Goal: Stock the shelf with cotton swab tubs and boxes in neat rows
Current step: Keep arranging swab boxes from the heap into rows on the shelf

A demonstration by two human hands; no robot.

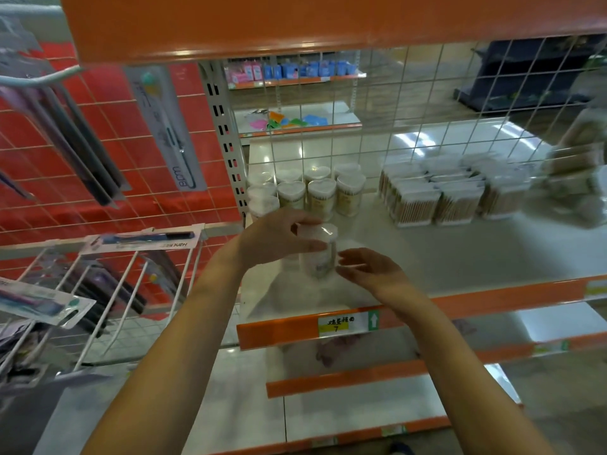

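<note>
A clear cotton swab tub (319,254) with a white heart-shaped lid stands on the pale shelf (460,254), in front of the rows. My left hand (276,236) grips it from the left, fingers curled over the lid and thumb on its side. My right hand (364,269) is just right of the tub with relaxed fingers near its wall, holding nothing. Behind it, several matching tubs (322,192) stand in rows at the back left. Clear boxes of swabs (437,198) sit in rows further right.
A wire grid (410,103) backs the shelf. An orange shelf (295,24) hangs low overhead. The shelf's orange front edge carries a price label (338,323). Left of the upright post, packaged toothbrushes (164,133) hang on hooks. More blurred swab packs (578,178) lie at far right.
</note>
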